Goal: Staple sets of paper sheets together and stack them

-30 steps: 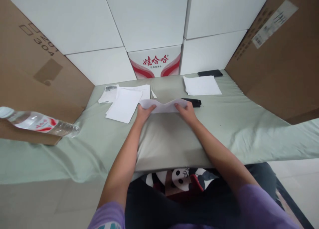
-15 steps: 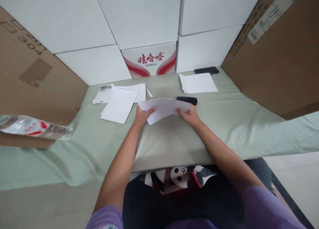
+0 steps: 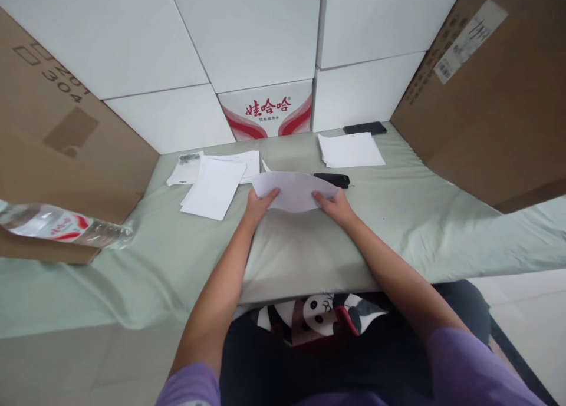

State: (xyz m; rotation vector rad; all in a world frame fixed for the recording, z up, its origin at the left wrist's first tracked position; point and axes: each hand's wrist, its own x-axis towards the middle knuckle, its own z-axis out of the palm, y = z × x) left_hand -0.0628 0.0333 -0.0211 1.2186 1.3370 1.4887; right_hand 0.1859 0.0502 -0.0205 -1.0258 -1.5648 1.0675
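Observation:
White paper (image 3: 294, 191) is stretched between my two hands, slightly bowed, just above the green cloth; how many sheets it has I cannot tell. My left hand (image 3: 262, 204) pinches its left end, thumb on top. At the right end, my right hand (image 3: 333, 204) grips it the same way. Right behind the paper lies a black stapler-like object (image 3: 332, 179), partly covered by the sheet. A stack of white papers (image 3: 214, 188) rests to the left, on top of other printed sheets (image 3: 247, 163). Another paper stack (image 3: 351, 150) lies at the back right.
White boxes (image 3: 265, 35) form a wall behind the cloth-covered surface (image 3: 309, 258). Cardboard boxes stand at the left (image 3: 66, 141) and right (image 3: 481, 111). A water bottle (image 3: 66, 224) lies at the left. A dark phone-like slab (image 3: 365, 128) and a small clear packet (image 3: 186, 169) lie further back.
My left hand has moved a little to the right, nearer my right hand. The paper's lower left corner no longer hangs down, and its edges look more even.

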